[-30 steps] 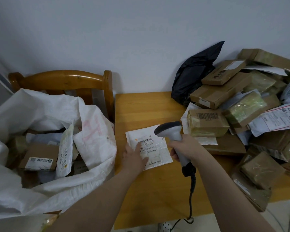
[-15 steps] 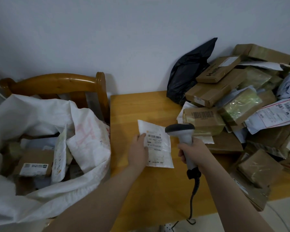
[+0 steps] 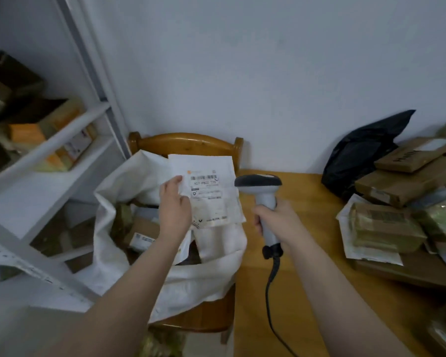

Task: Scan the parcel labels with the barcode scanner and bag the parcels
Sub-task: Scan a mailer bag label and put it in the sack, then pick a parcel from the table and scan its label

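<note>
White flat plastic mailer parcel (image 3: 209, 199), label facing me, is pinched at its left edge by my left grip (image 3: 174, 212). It hangs at the frame's centre, over the open mouth of the white woven sack (image 3: 216, 279) on the wooden chair (image 3: 186, 143). My right grip (image 3: 278, 220) is wrapped round the handle of the grey-and-white pistol-shaped barcode scanner (image 3: 262, 191), just right of the parcel, above the yellow wooden desk (image 3: 314, 266). I judge this the bagging step. Next I would loosen the pinch over the sack, then reach for the brown cardboard parcels (image 3: 402, 184) at right.
</note>
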